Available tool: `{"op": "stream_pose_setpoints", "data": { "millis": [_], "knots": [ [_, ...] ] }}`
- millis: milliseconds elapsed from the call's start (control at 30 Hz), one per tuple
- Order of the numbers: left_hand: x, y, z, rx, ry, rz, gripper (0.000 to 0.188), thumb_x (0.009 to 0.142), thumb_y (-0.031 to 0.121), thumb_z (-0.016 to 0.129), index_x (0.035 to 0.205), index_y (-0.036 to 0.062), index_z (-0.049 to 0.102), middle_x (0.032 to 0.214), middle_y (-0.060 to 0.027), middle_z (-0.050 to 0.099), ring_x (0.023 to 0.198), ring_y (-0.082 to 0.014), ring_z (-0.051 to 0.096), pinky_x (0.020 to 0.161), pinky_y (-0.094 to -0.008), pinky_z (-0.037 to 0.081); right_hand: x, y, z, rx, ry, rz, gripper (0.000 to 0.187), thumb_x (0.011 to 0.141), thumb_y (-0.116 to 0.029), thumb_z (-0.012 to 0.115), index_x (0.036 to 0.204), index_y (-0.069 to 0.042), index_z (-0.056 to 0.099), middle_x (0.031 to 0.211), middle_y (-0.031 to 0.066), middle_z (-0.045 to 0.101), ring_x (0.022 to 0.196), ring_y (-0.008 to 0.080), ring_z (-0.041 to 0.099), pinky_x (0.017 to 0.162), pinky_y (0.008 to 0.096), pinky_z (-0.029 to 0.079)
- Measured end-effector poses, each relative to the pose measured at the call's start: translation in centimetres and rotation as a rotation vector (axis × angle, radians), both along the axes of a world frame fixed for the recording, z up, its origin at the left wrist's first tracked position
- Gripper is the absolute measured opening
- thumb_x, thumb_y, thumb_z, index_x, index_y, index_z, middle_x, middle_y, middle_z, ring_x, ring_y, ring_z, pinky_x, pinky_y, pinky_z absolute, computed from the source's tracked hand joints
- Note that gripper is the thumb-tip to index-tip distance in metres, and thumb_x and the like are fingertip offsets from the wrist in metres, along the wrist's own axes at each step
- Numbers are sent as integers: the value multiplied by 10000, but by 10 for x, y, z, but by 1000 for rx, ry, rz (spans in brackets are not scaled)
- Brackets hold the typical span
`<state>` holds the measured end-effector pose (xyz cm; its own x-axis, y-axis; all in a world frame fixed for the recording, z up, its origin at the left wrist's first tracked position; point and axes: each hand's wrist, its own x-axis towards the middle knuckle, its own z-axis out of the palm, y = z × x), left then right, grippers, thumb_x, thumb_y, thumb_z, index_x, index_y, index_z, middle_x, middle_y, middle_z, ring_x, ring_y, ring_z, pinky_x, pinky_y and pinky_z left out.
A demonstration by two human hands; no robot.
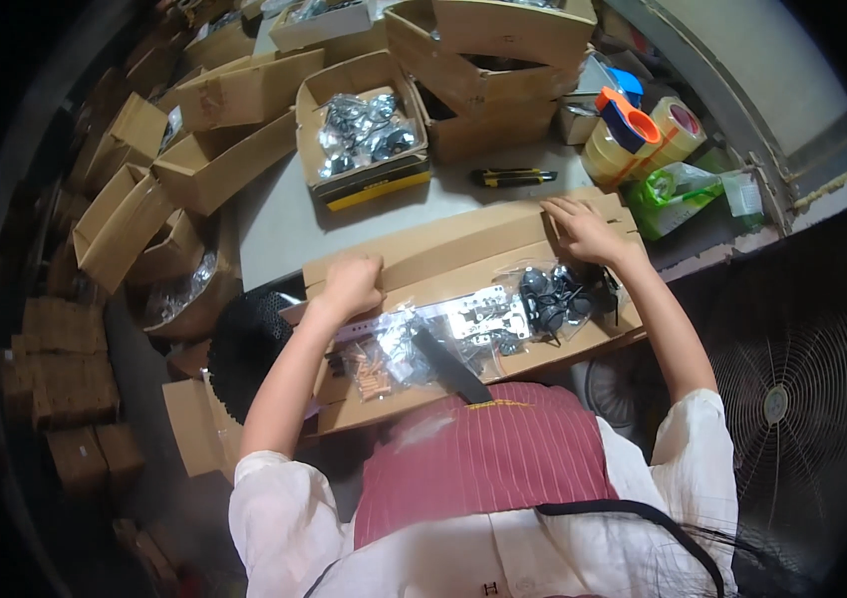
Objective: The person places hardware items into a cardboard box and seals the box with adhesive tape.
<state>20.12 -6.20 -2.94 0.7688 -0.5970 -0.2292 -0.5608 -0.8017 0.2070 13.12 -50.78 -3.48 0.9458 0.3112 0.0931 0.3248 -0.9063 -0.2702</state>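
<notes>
In front of me lies a long, shallow cardboard box (443, 249), its near edge against my apron. My left hand (349, 284) is closed on the box's far side, left of the middle, with its fingers curled over the cardboard. Toward the right end, my right hand (580, 231) grips the same far side, fingers over the fold. Inside the box are a bag of orange-brown dowel-like pieces (372, 377), a clear bag of small hardware (406, 349), a white perforated metal plate (488, 316) and bagged black casters (553, 299).
A yellow-and-black utility knife (513, 177) lies beyond the box. Behind stands an open carton of bagged parts (369, 75). Tape rolls (683, 125) and an orange-blue tape dispenser (631, 122) sit at right. A fan (775, 404) stands low right; open cartons (224, 159) crowd the left.
</notes>
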Motion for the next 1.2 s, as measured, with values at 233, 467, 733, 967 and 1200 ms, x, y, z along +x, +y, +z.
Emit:
{"op": "stream_pose_setpoints", "data": {
  "millis": [233,467,733,967,1200],
  "knots": [
    [-54,25,15,-177,-132,-203,305,772,124,749,1073,79,733,959,-122,617,971,-331,626,804,-448,539,-14,2,37,-214,5,232,382,778,-52,695,1154,-120,698,1013,86,619,1042,332,592,881,434,486],
    [-129,33,20,-261,60,-119,801,989,425,630,1571,-33,324,1482,-283,481,1339,-474,488,1142,-524,378,-88,9,51,38,262,311,919,905,-582,656,1575,-20,372,1555,241,459,1452,435,403,1230,534,260],
    [-152,27,44,-33,-80,-250,1253,771,757,689,1567,-102,244,1552,-329,364,1465,-466,356,1223,-549,270,-100,39,48,-228,42,401,1119,785,-769,657,1563,-21,362,1506,264,452,1388,445,424,1182,589,283],
    [-158,19,24,-80,-202,-146,1228,752,744,733,1519,-123,322,1508,-304,439,1440,-434,404,1200,-545,299,-97,52,29,-205,-38,407,1129,790,-775,652,1550,10,370,1518,257,476,1382,457,464,1195,544,309],
    [-214,-40,63,-147,-299,-420,793,743,240,783,1447,6,500,1409,-229,537,1362,-363,493,1135,-561,386,-106,92,23,-176,-82,494,1190,693,-706,765,1533,39,369,1519,262,442,1393,458,421,1202,552,292]
  ]
}}
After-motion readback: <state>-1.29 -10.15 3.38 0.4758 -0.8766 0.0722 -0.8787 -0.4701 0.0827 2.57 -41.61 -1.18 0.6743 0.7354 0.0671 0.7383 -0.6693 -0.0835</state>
